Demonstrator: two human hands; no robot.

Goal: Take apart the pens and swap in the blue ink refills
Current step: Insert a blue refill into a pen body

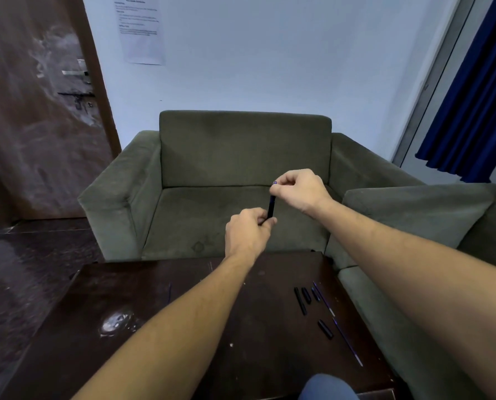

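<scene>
Hands meet in mid-air above the far edge of the tabletop (154, 327), in front of a green armchair (241, 157). Between them stands a black pen barrel (271, 207), nearly upright and leaning slightly. The left hand (248, 233) is curled closed around the barrel's lower end, fingers wrapped over it so that the bottom tip is hidden. The right hand (298, 189) pinches the barrel's top end between thumb and fingertips, the other fingers folded in; a small blue bit shows at the top just beside its fingertips, too small to make out. On the dark, glossy tabletop, to the right of the left forearm, lie loose pen parts: a long black barrel piece (300, 301), two shorter black pieces (306, 295) just beside it, and another short black piece (325, 329) nearer the person. Along their right side run two thin blue refills, one farther (323, 298) and one nearer (348, 342), lying roughly end to end toward the tabletop's right edge. A wet-looking smear (117, 323) glints on the tabletop's left part. A second green seat (414, 215) stands at the right.
</scene>
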